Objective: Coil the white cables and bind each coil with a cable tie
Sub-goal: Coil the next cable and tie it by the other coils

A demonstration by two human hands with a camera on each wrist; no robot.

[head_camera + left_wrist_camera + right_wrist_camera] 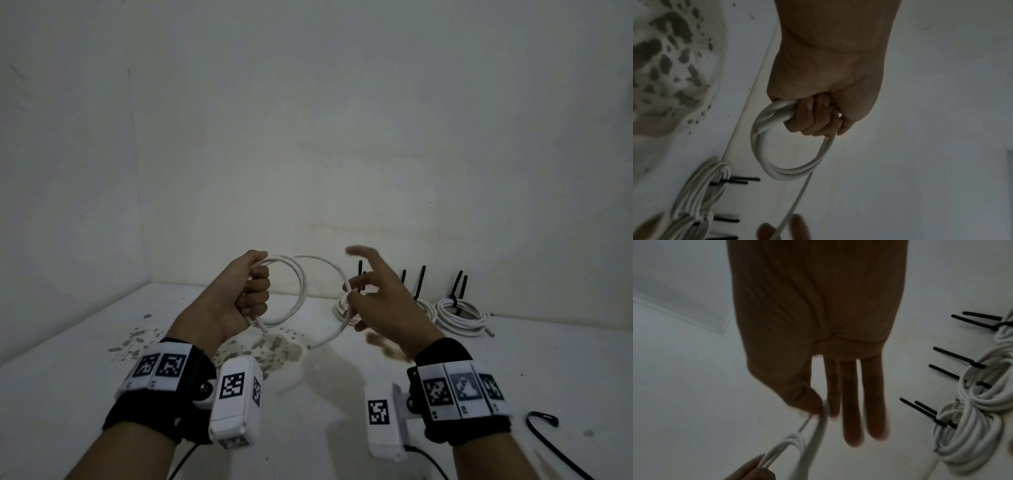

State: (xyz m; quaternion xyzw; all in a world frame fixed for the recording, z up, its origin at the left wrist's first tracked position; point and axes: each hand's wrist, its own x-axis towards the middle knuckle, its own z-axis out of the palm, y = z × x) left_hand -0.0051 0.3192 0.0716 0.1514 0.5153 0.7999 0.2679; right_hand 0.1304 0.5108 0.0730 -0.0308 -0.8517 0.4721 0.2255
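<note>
Up above the table [85, 383], the left hand [236, 294] is a raised fist, fingers curled round the white cable [303, 284] where its few round loops gather. The right hand [380, 305] pinches the loose strand between thumb and forefinger, its other fingers [875, 402] stretched straight. That strand arcs between the hands, its free end hanging to the tabletop. Bound coils [460, 317] with black cable ties [420, 282] lie by the wall
</note>
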